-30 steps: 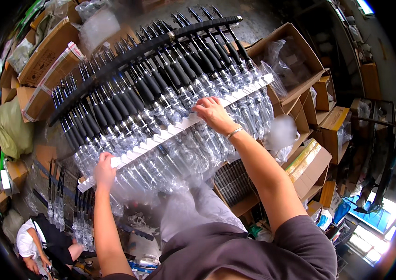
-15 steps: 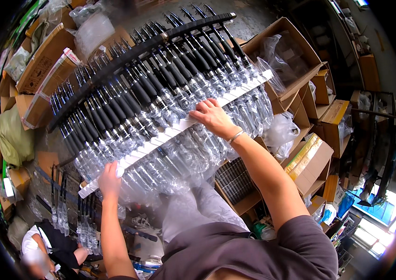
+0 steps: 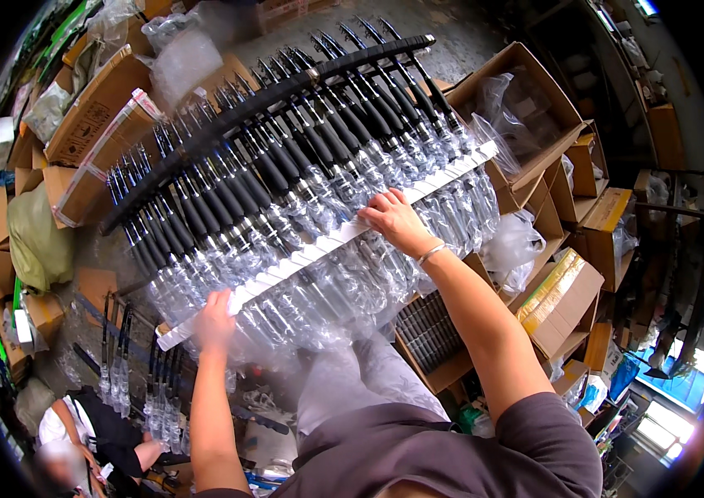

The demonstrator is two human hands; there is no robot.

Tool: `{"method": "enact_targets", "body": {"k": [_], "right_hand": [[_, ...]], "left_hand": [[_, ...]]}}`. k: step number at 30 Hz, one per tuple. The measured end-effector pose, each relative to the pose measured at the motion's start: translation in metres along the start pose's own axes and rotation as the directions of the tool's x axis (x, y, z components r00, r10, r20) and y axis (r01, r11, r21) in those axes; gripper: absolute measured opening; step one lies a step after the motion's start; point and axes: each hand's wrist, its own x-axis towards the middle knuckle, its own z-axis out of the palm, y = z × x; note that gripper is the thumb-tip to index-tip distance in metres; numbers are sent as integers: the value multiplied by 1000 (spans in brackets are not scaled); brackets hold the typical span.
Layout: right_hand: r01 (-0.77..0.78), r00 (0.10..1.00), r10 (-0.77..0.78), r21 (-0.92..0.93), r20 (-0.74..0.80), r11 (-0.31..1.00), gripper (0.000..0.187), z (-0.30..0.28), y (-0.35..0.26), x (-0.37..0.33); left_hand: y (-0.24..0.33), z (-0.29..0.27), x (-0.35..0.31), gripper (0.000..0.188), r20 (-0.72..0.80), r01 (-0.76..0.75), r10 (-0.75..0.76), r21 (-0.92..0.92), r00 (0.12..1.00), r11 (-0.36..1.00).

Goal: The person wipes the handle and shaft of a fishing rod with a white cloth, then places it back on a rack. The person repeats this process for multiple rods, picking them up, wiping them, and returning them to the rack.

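Note:
A slanting row of telescopic fishing rods with black handles lies before me. Their lower ends are wrapped in clear plastic sleeves. Across the sleeved ends runs a long white slatted strip. My right hand, with a bracelet at its wrist, has its fingers closed over the strip near its middle. Toward the strip's left end, my left hand is at its edge, its fingers smeared by motion. A dark padded bar spans the rods near their upper ends.
An open cardboard box holding clear plastic stands at the right, with more boxes below it. A box of dark rods sits by my legs. More sleeved rods hang at lower left, near another seated person. Cartons crowd the left.
The whole scene has shifted slightly right and down in view. Both hands keep nearly the same places along the white strip.

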Motion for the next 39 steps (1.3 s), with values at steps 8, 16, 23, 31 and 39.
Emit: {"method": "enact_targets", "body": {"k": [8, 16, 23, 31, 39], "right_hand": [[-107, 994, 99, 175, 54, 979, 30, 7, 4, -1], [-151, 987, 131, 238, 94, 959, 39, 8, 6, -1], [-165, 984, 141, 251, 112, 954, 40, 8, 7, -2], [-173, 982, 148, 260, 115, 950, 41, 10, 8, -2], [-179, 981, 152, 253, 123, 951, 41, 12, 9, -1]], "left_hand": [[0, -1, 4, 48, -2, -3, 3, -20, 1000, 1000], [1, -2, 7, 51, 8, -20, 21, -64, 1000, 998], [0, -2, 8, 52, 9, -42, 42, -59, 999, 997], [6, -8, 9, 48, -4, -40, 40, -96, 999, 995], [1, -4, 9, 50, 6, -40, 41, -83, 999, 996]]}}
